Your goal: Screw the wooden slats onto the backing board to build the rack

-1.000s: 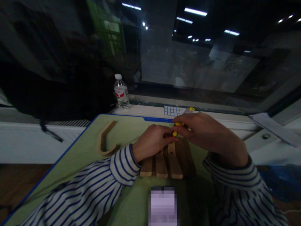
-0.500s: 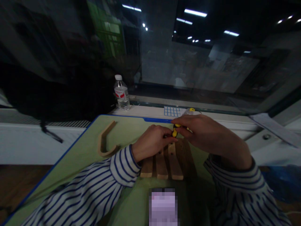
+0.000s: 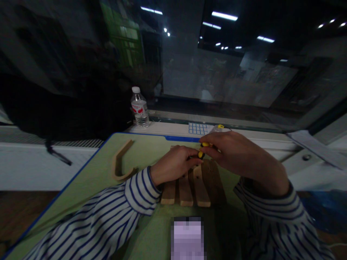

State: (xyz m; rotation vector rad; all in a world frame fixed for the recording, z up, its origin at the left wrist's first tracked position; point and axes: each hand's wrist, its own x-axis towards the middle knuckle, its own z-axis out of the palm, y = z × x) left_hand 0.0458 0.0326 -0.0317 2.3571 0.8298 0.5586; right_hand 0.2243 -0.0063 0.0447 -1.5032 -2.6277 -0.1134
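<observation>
A short yellow-and-black screwdriver (image 3: 201, 155) stands roughly upright over the slatted wooden piece (image 3: 186, 195); its tip is hidden. My right hand (image 3: 226, 147) pinches the top of its handle between thumb and fingers. Lower down, my left hand (image 3: 176, 163) has its thumb and fingertips closed about the lower part of the screwdriver. The wooden piece lies flat on the green tabletop under both hands, its several slats pointing toward me. Small dark holes show in the slats just below my left fingers. My left hand covers part of the slats.
A bent wooden strip (image 3: 117, 164) lies on the green table (image 3: 92, 191) at left. Near me is a phone with a blurred screen (image 3: 187, 238). A water bottle (image 3: 140, 110), a blue-grid sheet (image 3: 197, 128) and a clear item with a yellow end (image 3: 220, 127) are on the windowsill.
The fingers of my right hand and the screwdriver's handle have shifted very slightly. Both hands stay in nearly the same place over the wood.
</observation>
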